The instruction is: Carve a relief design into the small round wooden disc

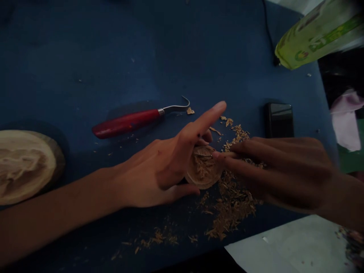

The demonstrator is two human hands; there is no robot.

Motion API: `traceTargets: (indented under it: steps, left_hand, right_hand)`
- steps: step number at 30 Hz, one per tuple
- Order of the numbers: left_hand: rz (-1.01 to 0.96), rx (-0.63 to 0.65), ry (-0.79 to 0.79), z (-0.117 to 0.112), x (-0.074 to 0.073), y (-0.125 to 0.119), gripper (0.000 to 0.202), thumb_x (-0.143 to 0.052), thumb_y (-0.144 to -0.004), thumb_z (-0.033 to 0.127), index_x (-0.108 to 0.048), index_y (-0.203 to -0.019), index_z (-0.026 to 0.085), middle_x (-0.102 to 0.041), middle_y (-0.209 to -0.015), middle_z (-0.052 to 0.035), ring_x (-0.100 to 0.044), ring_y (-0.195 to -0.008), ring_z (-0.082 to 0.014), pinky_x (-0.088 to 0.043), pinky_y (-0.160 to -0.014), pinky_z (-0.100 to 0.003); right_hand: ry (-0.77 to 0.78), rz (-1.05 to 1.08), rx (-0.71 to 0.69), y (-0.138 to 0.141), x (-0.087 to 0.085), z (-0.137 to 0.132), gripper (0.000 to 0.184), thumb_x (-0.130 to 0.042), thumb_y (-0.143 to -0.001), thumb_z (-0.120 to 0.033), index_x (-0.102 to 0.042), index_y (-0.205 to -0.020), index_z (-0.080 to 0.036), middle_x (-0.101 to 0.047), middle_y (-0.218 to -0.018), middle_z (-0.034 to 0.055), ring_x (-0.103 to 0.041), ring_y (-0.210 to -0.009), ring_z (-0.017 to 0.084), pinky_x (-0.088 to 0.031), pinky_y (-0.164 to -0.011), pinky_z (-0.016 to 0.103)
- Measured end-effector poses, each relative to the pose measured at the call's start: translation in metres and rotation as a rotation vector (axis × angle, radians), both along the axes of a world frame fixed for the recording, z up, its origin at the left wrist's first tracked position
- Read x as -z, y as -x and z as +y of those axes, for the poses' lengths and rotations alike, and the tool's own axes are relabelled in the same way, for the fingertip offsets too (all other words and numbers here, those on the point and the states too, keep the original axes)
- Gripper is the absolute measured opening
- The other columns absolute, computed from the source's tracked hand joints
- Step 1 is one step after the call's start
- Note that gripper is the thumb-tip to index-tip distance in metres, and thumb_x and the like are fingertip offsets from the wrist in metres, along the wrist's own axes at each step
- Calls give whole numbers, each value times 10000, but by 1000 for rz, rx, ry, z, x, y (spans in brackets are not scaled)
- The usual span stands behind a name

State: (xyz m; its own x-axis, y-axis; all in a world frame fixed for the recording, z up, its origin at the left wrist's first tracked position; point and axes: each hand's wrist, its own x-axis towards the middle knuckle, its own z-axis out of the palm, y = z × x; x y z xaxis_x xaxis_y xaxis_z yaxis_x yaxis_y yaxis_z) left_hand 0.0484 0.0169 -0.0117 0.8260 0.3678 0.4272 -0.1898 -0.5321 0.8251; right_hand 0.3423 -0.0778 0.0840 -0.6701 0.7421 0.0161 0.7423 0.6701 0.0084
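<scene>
A small round wooden disc (pixel 205 170) with a carved relief lies on the blue table. My left hand (pixel 170 163) steadies it, the thumb along its near edge and curled fingers at its far edge, while the index finger sticks out past it. My right hand (pixel 278 170) is closed around a slim carving tool (pixel 231 154), whose thin tip touches the disc's face; most of its handle is hidden in the fingers. Beyond my left hand rests a hook knife (pixel 127 123) with a red handle and a curved metal blade.
Wood shavings (pixel 233 212) are scattered around the disc. A larger carved wood slice (pixel 25 167) sits at the left. To the right are a black box-shaped object (pixel 278 119) and a yellow-green package (pixel 315 38). A pale sheet (pixel 287 242) lies at the lower right.
</scene>
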Motion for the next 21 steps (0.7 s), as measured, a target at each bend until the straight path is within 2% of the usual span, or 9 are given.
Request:
traceTargets:
  steps: [3,5,8,9,11,14,17,19,21]
  left_hand:
    - [3,6,-9,0,-4,2,1247,-802,-1190,307,145,-2001,291,-640,-1742,-248,-787,-1561,-403,-821,-1062,-503]
    - [28,8,5,-1,-6,3,1245,-800,-1186,270,139,-2002,307,-659,-1716,-228,-830,-1483,-374,-821,-1055,-486]
    - [66,11,38,-2,-6,4,1232,-767,-1168,272,140,-1999,350,-691,-1671,-173,-894,-1291,-333,-821,-921,-415]
    - [71,4,38,-3,-5,4,1211,-748,-1178,288,140,-1999,355,-690,-1671,-162,-899,-1266,-325,-816,-904,-402]
    - [74,-12,13,-3,-4,3,1187,-725,-1195,294,149,-1997,341,-667,-1708,-174,-885,-1331,-344,-814,-927,-410]
    - [23,-39,-43,-4,-2,2,1279,-835,-1148,334,113,-2006,313,-665,-1734,-218,-849,-1406,-403,-819,-938,-462]
    - [10,-50,-62,-4,-4,2,1466,-1014,-1035,378,74,-2017,368,-659,-1792,-219,-842,-1409,-400,-817,-994,-506]
    - [22,-7,-61,-4,-8,4,1454,-971,-1034,296,99,-2018,350,-555,-1911,-253,-795,-1537,-408,-806,-1043,-490]
    - [84,46,-38,-4,-11,6,1332,-801,-1061,183,123,-2014,305,-484,-1969,-274,-746,-1639,-403,-794,-1041,-433]
  right_hand:
    - [-123,30,-79,1,2,3,287,-532,-1211,-50,-742,-1317,-215,-791,-976,37,-649,-757,185,-386,-653,411]
    - [-80,116,-135,-5,0,17,235,-563,-1251,-113,-722,-1388,-218,-790,-988,12,-669,-768,162,-363,-647,394]
    - [16,164,-242,-16,-6,42,198,-627,-1232,-141,-739,-1347,-258,-764,-948,-29,-622,-725,147,-320,-645,388]
    - [28,160,-261,-18,-9,47,198,-633,-1221,-139,-751,-1314,-268,-758,-930,-39,-588,-691,146,-309,-640,392]
    - [5,143,-240,-21,-15,50,229,-606,-1213,-136,-774,-1281,-276,-761,-909,-37,-561,-650,147,-281,-626,408]
    - [-25,74,-142,-19,-21,35,259,-601,-1220,-143,-780,-1358,-270,-799,-939,-7,-620,-675,161,-305,-623,418]
    - [-53,26,-36,-15,-22,9,307,-642,-1212,-92,-724,-1457,-258,-812,-958,1,-664,-731,183,-407,-665,409]
    - [-15,17,18,-13,-21,-7,398,-535,-1206,-31,-693,-1482,-271,-820,-982,11,-668,-723,194,-408,-662,412]
    - [87,34,45,-10,-20,-17,505,-410,-1190,-6,-654,-1530,-289,-821,-1028,23,-671,-708,198,-379,-625,406]
